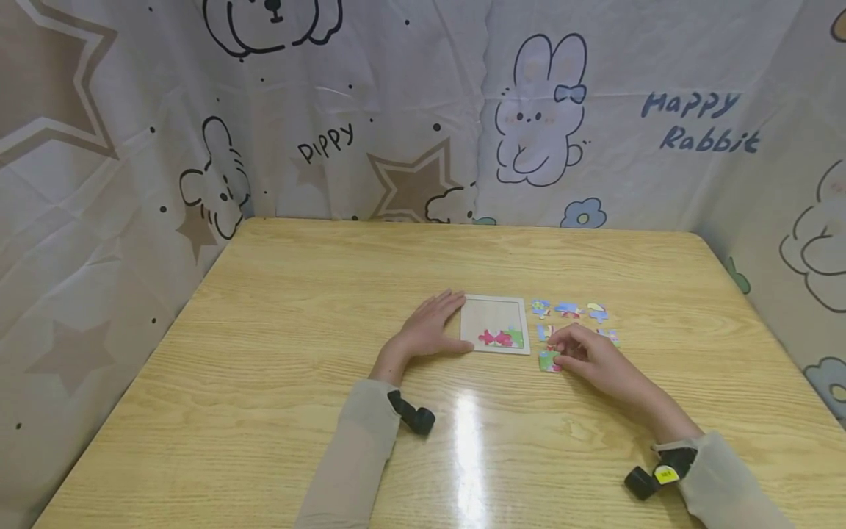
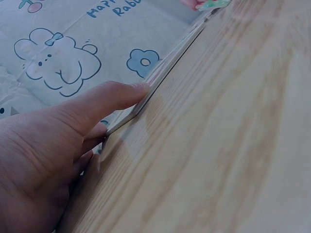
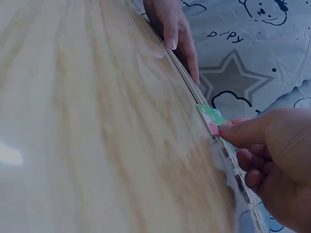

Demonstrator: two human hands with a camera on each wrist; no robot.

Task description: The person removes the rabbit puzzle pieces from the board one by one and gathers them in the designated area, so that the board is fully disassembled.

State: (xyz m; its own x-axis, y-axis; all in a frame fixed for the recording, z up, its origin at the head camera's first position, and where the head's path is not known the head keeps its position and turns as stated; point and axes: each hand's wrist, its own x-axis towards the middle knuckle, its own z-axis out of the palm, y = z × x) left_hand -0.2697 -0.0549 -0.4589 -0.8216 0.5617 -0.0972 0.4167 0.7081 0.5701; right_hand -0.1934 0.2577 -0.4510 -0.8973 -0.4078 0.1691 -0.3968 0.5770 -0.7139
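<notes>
A square wooden puzzle tray (image 1: 492, 324) lies on the table, with pink and green jigsaw pieces (image 1: 501, 337) in its lower right corner. My left hand (image 1: 429, 327) rests at the tray's left edge, its thumb touching the near left corner and its fingers stretched along the far left side. To the right of the tray, my right hand (image 1: 598, 360) pinches a green and pink jigsaw piece (image 1: 548, 361) between thumb and forefinger. In the right wrist view that piece (image 3: 211, 116) is tilted up from the table.
Loose jigsaw pieces lie right of the tray: a back row with a blue piece (image 1: 567, 309) and a yellow-blue piece (image 1: 598, 312), and others partly covered by my right hand. The wooden table (image 1: 317, 294) meets a printed curtain (image 1: 410, 110) behind it.
</notes>
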